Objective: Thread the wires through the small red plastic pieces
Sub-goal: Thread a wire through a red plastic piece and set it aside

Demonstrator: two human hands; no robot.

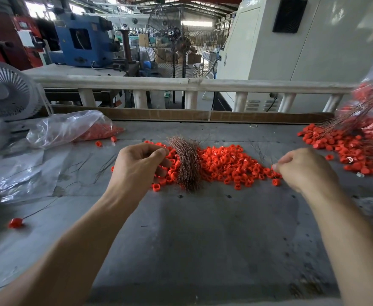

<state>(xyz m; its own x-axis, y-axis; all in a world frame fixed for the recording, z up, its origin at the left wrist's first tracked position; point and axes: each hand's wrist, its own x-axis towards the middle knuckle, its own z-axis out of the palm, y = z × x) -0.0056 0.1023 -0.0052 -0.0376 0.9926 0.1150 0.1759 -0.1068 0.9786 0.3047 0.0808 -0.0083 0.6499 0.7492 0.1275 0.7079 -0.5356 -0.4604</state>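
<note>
On grey workbench [203, 228], centre: heap of small red plastic pieces [232, 164], bundle of copper wires [186, 164] lying across its left part. Left hand [136, 166], fingers curled, pinch contents too small to tell, just left of bundle. Right hand [302, 168] pinches a thin wire at heap's right edge. Far right: threaded pieces [353, 151]. Far left: clear plastic bag [70, 127] holding red pieces.

Left hand [141, 161] curls beside the wire bundle [186, 165]; right hand [300, 167] pinches a thin wire; red pieces [232, 165] lie between them on the worktop [203, 228].
</note>
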